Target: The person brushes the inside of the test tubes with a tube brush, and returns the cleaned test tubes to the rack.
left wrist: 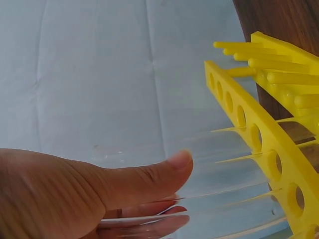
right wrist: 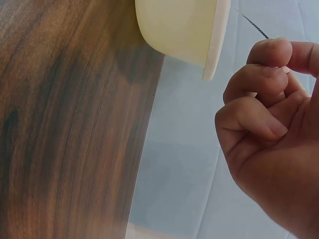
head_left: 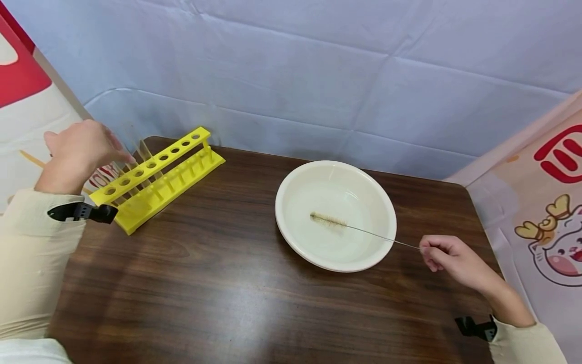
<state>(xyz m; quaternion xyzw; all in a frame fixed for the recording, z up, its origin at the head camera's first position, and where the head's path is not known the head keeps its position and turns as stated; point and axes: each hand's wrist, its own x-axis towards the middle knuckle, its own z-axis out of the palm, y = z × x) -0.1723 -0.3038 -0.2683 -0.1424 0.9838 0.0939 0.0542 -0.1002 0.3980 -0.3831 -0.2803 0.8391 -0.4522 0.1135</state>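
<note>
At the far left, my left hand (head_left: 84,151) reaches over a yellow test tube rack (head_left: 173,194) holding several clear test tubes (head_left: 145,151). In the left wrist view, the thumb (left wrist: 144,181) and fingers pinch the upper part of a clear tube in the rack. My right hand (head_left: 454,263) pinches the end of the thin twisted-wire handle (head_left: 370,233) of a test tube brush. Its bristle head (head_left: 328,220) lies over the inside of a white basin (head_left: 318,250), the wire crossing the rim. In the right wrist view, the other fingers (right wrist: 249,119) are curled.
Everything stands on a dark wooden table (head_left: 204,273). A pale cloth (head_left: 295,76) hangs along its back edge. Printed panels (head_left: 536,202) flank both sides. The basin stands right of the rack, with bare wood between them.
</note>
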